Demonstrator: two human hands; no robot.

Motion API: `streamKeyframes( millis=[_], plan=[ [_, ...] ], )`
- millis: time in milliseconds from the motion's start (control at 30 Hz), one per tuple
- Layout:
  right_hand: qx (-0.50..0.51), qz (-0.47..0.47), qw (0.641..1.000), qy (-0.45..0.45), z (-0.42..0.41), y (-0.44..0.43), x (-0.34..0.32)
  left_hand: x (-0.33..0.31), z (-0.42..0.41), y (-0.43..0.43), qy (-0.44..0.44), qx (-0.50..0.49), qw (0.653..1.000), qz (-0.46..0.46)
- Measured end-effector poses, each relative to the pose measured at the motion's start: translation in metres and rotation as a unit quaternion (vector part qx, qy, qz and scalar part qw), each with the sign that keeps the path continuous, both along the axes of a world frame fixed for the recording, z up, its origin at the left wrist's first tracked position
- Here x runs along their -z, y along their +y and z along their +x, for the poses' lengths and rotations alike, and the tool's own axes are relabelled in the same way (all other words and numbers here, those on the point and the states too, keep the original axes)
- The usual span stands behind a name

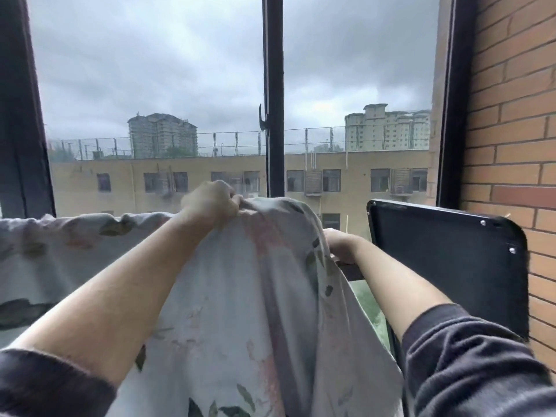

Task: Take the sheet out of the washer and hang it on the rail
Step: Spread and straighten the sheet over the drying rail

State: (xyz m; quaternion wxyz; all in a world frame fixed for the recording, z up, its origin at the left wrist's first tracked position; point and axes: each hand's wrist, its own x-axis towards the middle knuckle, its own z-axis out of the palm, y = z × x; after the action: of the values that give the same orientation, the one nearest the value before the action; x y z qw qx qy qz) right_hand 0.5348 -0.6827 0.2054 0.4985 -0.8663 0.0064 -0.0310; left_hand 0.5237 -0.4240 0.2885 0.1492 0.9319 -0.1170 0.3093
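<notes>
A pale sheet (240, 296) printed with green leaves and pink flowers drapes across the view in front of the window. Its left part (60, 251) hangs spread along a line at window-sill height. My left hand (213, 203) is shut on a bunched fold at the sheet's top, lifting it above the rest. My right hand (340, 243) reaches behind the sheet's right edge, its fingers hidden by the cloth, close to a short stretch of dark rail (353, 270). The rest of the rail is covered by the sheet. The washer is out of view.
A black flat panel (445, 260) with screws stands tilted at the right, against a brick wall (511, 145). A dark window post (273, 115) with a latch rises straight ahead. Another dark frame post (21, 115) stands at the left. Buildings lie beyond the glass.
</notes>
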Motion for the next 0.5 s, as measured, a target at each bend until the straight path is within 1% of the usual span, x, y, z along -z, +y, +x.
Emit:
streamKeyframes(
  millis=[33, 67, 100, 133, 167, 200, 233, 267, 300, 333, 367, 400, 500],
  plan=[
    [-0.015, -0.051, 0.998, 0.043, -0.001, 0.004, 0.006, 0.004, 0.001, 0.002, 0.068, -0.024, 0.997, 0.033],
    [-0.008, -0.07, 0.996, 0.052, -0.002, 0.006, 0.01, 0.005, 0.001, 0.002, 0.105, -0.037, 0.992, 0.053],
    [0.016, -0.056, 0.998, 0.034, -0.003, 0.009, 0.016, 0.007, -0.001, 0.003, 0.114, -0.045, 0.99, 0.07],
    [0.045, -0.012, 0.999, -0.006, -0.007, 0.01, 0.021, 0.007, -0.005, 0.003, 0.105, -0.048, 0.99, 0.083],
    [0.077, 0.057, 0.994, -0.056, -0.012, 0.009, 0.025, 0.008, -0.009, 0.004, 0.094, -0.05, 0.99, 0.095],
    [0.098, 0.129, 0.981, -0.108, -0.021, 0.008, 0.027, 0.009, -0.011, 0.005, 0.079, -0.053, 0.99, 0.103],
    [0.103, 0.166, 0.967, -0.165, -0.031, 0.007, 0.03, 0.01, -0.012, 0.006, 0.065, -0.058, 0.99, 0.108],
    [0.093, 0.149, 0.958, -0.226, -0.044, 0.006, 0.033, 0.011, -0.013, 0.006, 0.054, -0.063, 0.99, 0.112],
    [0.08, 0.075, 0.955, -0.276, -0.057, 0.006, 0.037, 0.013, -0.014, 0.006, 0.047, -0.066, 0.99, 0.113],
    [0.071, -0.017, 0.95, -0.302, -0.066, 0.006, 0.044, 0.014, -0.015, 0.005, 0.037, -0.067, 0.99, 0.118],
    [0.074, -0.097, 0.944, -0.308, -0.072, 0.006, 0.051, 0.015, -0.016, 0.004, 0.027, -0.067, 0.99, 0.122],
    [0.087, -0.146, 0.937, -0.304, -0.074, 0.005, 0.058, 0.015, -0.017, 0.003, 0.013, -0.065, 0.99, 0.125],
    [0.136, -0.172, 0.917, -0.332, -0.075, 0.001, 0.062, 0.019, -0.018, 0.005, -0.046, -0.038, 0.989, 0.138]
  ],
)
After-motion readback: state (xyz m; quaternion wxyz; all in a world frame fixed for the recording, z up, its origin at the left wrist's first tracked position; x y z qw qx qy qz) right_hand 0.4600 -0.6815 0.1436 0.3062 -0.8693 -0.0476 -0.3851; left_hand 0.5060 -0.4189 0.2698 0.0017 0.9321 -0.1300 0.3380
